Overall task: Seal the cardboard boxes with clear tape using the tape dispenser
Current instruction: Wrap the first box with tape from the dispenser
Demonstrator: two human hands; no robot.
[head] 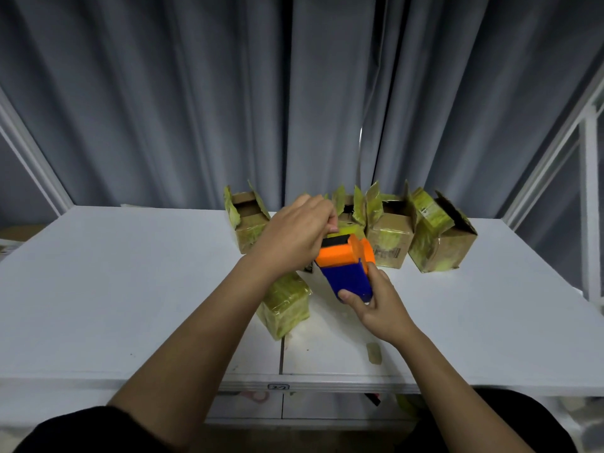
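An orange and blue tape dispenser (346,266) is held above the white table (114,289). My right hand (376,305) grips its blue handle from below. My left hand (294,233) is closed at the dispenser's front end, fingers pinched on the tape end there. A closed cardboard box (287,305) wrapped in yellowish tape sits just under my left wrist. Several open cardboard boxes stand in a row at the back: one on the left (248,223), one partly hidden behind the dispenser (349,210), one (389,237) and one tilted at the right (441,240).
A small scrap of tape (374,353) lies on the table near the front edge. Grey curtains (196,109) hang behind the table. White frame posts (591,207) stand at the right, and a seam (281,354) runs through the tabletop.
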